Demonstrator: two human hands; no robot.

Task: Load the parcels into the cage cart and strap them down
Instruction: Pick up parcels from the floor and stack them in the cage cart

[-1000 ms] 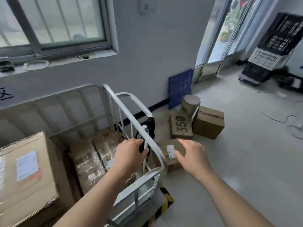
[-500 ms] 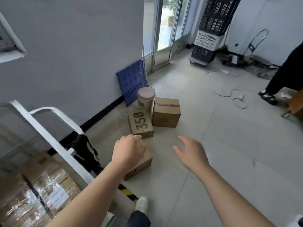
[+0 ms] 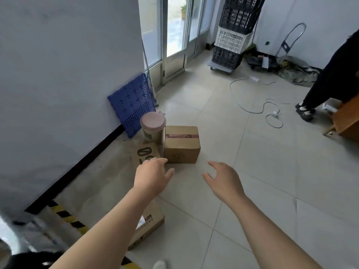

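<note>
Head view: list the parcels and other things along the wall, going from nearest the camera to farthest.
Labelled box under the left forearm → flat box with black numerals → taped brown box → pink-lidded canister → blue perforated panel → glass door.

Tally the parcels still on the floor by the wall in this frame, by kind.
Cardboard boxes: 3: taped box, flat printed box, box under the left forearm
Cylindrical tubs: 1: pink-lidded tub
Total: 4
</note>
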